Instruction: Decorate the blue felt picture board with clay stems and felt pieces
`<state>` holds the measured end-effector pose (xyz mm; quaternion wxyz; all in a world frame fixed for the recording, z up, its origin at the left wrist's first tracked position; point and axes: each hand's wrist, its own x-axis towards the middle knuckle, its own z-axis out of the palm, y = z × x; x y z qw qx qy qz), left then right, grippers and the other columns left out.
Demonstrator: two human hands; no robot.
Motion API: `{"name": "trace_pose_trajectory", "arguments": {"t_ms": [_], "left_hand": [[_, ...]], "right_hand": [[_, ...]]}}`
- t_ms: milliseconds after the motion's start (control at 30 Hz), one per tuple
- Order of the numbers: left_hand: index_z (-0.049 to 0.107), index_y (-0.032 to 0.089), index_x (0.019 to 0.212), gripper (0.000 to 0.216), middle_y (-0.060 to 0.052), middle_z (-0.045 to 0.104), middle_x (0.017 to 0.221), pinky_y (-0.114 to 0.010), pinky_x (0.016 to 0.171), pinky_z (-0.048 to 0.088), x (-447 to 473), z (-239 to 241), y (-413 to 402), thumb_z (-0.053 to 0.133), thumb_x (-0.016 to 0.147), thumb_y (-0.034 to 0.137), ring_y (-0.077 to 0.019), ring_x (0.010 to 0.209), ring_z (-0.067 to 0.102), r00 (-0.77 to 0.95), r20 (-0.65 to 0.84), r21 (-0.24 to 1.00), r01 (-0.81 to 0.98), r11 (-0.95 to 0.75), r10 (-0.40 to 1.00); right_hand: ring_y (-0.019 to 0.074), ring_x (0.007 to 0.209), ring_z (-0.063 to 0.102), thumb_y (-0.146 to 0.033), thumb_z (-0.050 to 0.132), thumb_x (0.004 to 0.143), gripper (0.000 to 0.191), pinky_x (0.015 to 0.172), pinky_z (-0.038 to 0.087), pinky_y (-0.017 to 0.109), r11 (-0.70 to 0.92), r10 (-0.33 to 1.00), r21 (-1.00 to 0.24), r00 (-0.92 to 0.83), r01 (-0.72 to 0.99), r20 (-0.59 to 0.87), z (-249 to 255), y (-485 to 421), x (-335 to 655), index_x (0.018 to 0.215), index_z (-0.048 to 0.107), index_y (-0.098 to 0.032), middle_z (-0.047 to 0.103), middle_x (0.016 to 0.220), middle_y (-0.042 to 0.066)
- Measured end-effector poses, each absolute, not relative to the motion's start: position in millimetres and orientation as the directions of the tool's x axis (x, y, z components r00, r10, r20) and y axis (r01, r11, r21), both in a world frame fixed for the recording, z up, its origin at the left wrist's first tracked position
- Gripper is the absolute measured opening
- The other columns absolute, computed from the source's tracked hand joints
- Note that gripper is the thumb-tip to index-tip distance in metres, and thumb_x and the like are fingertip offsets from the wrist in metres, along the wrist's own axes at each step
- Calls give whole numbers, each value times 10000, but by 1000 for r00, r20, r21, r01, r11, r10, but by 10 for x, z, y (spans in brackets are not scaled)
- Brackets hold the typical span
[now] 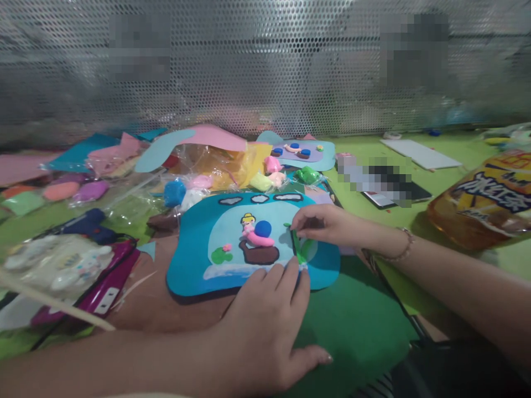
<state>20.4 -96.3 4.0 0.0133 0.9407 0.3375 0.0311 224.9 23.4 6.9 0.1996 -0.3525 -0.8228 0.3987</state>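
Two bare hands work at a blue panel (pixel 186 276) at the centre of the frame, the panel lying over a green sheet (pixel 352 326) and a brown sheet (pixel 166 298).

Handling: the panel appears to be thin card, so it should be light, flexible and easily creased. The raised pieces, namely a pink figure (pixel 260 239), a blue ball (pixel 263 228) and a green strip (pixel 301 253), look like modelling clay; judge them soft, possibly tacky and prone to denting. Take hold of the panel by its bare blue margin, best at the left edge, clear of the relief. Pressure on raised pieces should be slight.

Left hand (pixel 267 309): enters from the lower left of the frame, palm down, its fingers extended over the panel's lower right margin, where they appear to rest. The thumb points away toward the lower right. The grip is wide and no object is seen in it.

Right hand (pixel 321 224): reaches in from the right edge, wrist nearly level, fingers curled. Thumb and forefinger form a narrow pinch at the upper end of the green strip; whether they clasp it cannot be told.
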Motion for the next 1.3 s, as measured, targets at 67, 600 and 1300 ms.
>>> {"name": "trace_pose_trajectory", "arguments": {"t_ms": [67,600,1300], "left_hand": [[368,49,1354,785,-250,383,1374,-505,872,389,207,35,-938,248,870,656,-385,1160,425,771,38,50,633,-772,635],[373,56,1351,718,-246,396,1360,-511,842,395,205,21,-920,233,898,595,-379,1119,433,783,37,45,619,-784,621],[367,55,1353,699,-248,387,1362,-506,844,392,205,28,-925,246,901,574,-377,1115,430,783,29,24,621,-783,622]], "right_hand": [[130,738,621,-229,583,789,135,678,497,245,429,737,-813,-673,394,63,60,238,2246,907,590,-164,648,789,24],[92,756,653,-161,671,732,126,727,542,219,-168,843,-982,-504,88,-189,76,198,2169,844,614,-154,582,865,-8],[73,678,614,-180,768,643,337,601,504,169,-216,814,-976,-544,39,-202,83,207,2183,941,612,-161,647,755,-7]]}}
